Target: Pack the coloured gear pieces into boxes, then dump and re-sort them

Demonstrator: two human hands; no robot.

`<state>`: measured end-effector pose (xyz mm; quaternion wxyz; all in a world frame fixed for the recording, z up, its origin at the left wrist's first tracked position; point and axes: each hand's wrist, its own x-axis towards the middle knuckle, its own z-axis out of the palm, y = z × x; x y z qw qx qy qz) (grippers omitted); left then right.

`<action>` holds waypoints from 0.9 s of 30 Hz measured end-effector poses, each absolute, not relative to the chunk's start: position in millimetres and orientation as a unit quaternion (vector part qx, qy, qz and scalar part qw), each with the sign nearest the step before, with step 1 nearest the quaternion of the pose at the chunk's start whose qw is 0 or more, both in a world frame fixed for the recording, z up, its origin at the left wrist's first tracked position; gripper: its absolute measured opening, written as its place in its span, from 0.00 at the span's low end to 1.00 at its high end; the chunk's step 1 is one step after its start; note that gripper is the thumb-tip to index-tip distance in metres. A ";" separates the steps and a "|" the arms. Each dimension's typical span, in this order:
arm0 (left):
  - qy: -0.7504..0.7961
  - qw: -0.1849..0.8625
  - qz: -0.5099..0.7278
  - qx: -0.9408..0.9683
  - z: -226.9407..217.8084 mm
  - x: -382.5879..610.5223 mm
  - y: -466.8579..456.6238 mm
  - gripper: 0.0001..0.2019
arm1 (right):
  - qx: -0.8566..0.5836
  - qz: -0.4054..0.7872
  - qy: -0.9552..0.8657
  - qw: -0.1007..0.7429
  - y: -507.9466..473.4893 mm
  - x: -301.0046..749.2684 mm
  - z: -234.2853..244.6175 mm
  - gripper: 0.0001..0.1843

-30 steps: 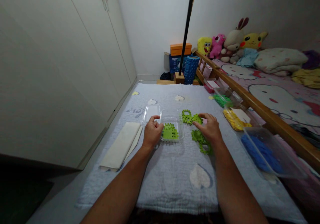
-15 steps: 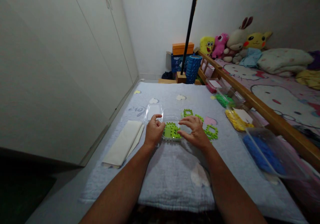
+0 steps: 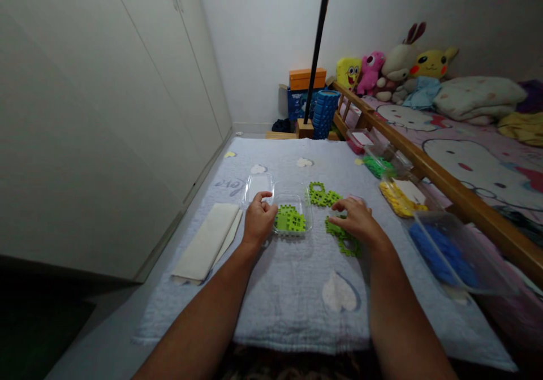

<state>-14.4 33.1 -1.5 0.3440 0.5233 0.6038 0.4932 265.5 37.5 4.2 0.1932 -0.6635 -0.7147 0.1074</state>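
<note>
My left hand (image 3: 258,221) grips the left rim of a small clear plastic container (image 3: 297,202) that holds several green interlocking puzzle pieces (image 3: 291,220). My right hand (image 3: 356,220) rests, fingers curled, on a loose cluster of green pieces (image 3: 345,241) lying on the pale blue blanket (image 3: 297,278) just right of the container. Another group of green pieces (image 3: 320,195) lies behind, between the container and my right hand. The container's clear lid (image 3: 257,188) lies flat behind my left hand.
A folded cream cloth (image 3: 207,241) lies at the blanket's left. Clear tubs of blue (image 3: 445,253), yellow (image 3: 396,196) and green (image 3: 377,167) pieces line the right edge beside a wooden bed rail (image 3: 428,168). A black pole (image 3: 316,57) stands behind. Wardrobe doors on the left.
My right hand has gone from over the container back right onto the loose green pieces. More green pieces now lie in the container. My left hand has stayed on the rim.
</note>
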 end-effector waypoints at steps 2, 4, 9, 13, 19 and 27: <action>0.605 0.343 0.493 0.523 -1.2 -14.5 33.0 0.16 | -0.662 0.108 -0.725 0.156 33.8 265.5 2.6 0.15; 0.605 0.344 0.493 0.522 -1.5 -14.6 32.9 0.16 | -0.660 0.102 -0.733 0.129 31.7 264.9 0.3 0.15; 0.607 0.346 0.492 0.519 -3.2 -14.5 33.0 0.16 | -0.660 0.102 -0.731 0.137 34.8 264.6 -4.1 0.04; 0.609 0.345 0.488 0.521 -3.1 -14.7 32.9 0.16 | -0.617 0.166 -0.737 0.218 39.3 263.8 -1.3 0.02; 0.609 0.343 0.487 0.524 -0.6 -14.2 31.9 0.16 | -0.591 0.208 -0.697 0.348 38.4 255.4 12.8 0.06; 0.604 0.349 0.492 0.521 -2.0 -13.2 32.1 0.15 | -0.568 0.103 -0.643 0.504 22.8 215.7 24.0 0.07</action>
